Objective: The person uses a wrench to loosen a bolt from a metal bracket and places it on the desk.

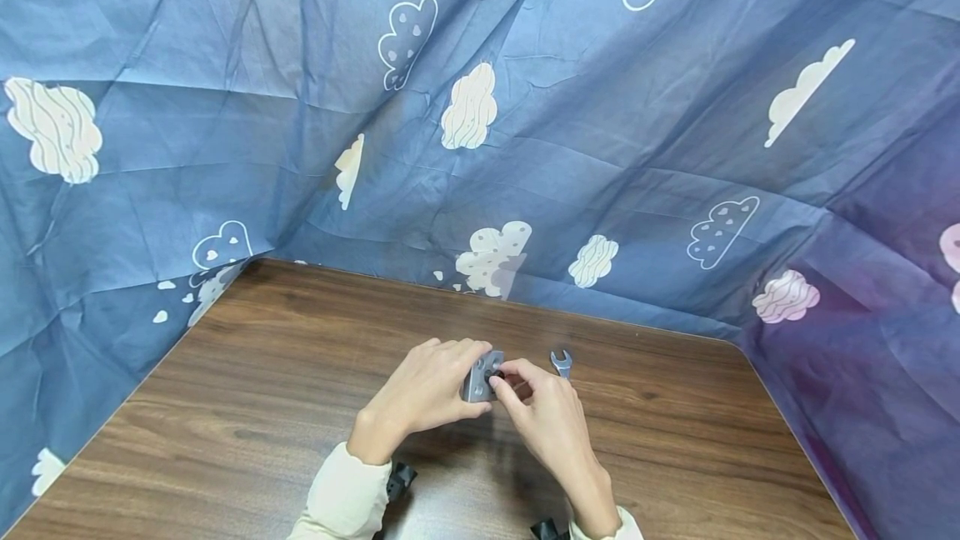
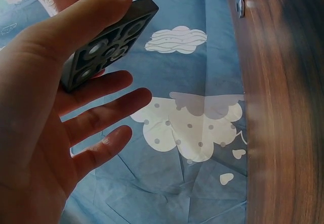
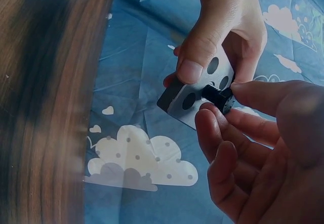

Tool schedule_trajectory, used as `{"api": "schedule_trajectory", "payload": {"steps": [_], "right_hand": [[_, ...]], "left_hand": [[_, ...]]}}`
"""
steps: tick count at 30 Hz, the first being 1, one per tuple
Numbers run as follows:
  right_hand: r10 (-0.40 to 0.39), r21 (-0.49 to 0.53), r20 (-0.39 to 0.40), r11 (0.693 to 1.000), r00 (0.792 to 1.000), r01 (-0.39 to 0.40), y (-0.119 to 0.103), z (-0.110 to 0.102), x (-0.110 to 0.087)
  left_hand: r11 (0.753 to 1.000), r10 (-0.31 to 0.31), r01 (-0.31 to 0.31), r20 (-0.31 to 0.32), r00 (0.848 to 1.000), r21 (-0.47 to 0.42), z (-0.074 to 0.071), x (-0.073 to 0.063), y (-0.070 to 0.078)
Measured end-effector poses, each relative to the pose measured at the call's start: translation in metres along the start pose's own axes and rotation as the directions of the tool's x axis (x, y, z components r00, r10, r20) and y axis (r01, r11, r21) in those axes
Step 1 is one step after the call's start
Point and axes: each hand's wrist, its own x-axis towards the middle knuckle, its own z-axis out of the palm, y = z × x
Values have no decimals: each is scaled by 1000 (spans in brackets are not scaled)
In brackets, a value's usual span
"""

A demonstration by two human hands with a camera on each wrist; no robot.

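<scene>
My left hand [image 1: 431,386] grips a small grey square block [image 1: 478,391] by its edges, thumb on one side and fingers on the other. Several round holes pass through the block, as its face [image 3: 185,114] in the right wrist view and its darker recessed side [image 2: 112,48] in the left wrist view show. Between thumb and fingertips, my right hand [image 1: 551,411] pinches the head of a black threaded bolt [image 3: 217,96]. The bolt's shank points at the middle of the block's face, its tip right at the central hole. Both hands are raised over the wooden table.
An open-ended wrench [image 1: 561,363] lies on the wooden table [image 1: 300,357], just beyond my right hand. Blue cloth with white clouds [image 1: 468,107] hangs along the table's back and sides. Black straps [image 1: 400,482] sit at the wrists.
</scene>
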Motion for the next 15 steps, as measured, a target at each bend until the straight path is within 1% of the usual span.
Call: {"api": "schedule_trajectory", "payload": {"steps": [15], "right_hand": [[-46,10,-7,999,999,46,-1,0,0]], "left_hand": [[1000,0,0,0,1000,-7,0,-1,-1]]}}
